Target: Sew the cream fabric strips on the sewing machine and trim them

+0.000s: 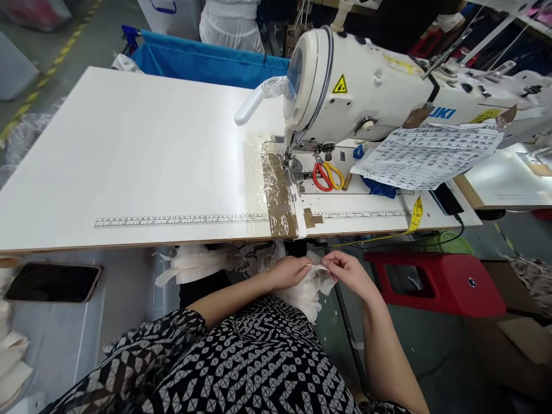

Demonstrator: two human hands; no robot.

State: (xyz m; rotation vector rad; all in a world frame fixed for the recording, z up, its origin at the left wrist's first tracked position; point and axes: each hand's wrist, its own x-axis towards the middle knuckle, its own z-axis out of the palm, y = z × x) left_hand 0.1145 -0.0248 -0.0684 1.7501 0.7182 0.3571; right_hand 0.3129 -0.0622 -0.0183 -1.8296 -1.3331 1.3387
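Observation:
Just below the table's front edge, my left hand point(290, 272) and my right hand point(346, 272) face each other over my lap. Both have closed fingers, pinching a small pale piece of fabric point(318, 267) stretched between them. More cream fabric pieces point(306, 294) hang under the hands on my lap, and another bunch of cream fabric point(196, 261) lies to the left. Above the hands, the sewing machine point(366, 86) stands on the white table, its needle area over a strip of brown tape.
Scissors point(328, 176) with red and yellow handles lie beside the needle. A printed ruler point(181, 221) runs along the white table point(150, 144). A paper sheet point(426, 155) hangs from the machine. A phone point(54, 282) rests at lower left, a red stool point(435, 284) at right.

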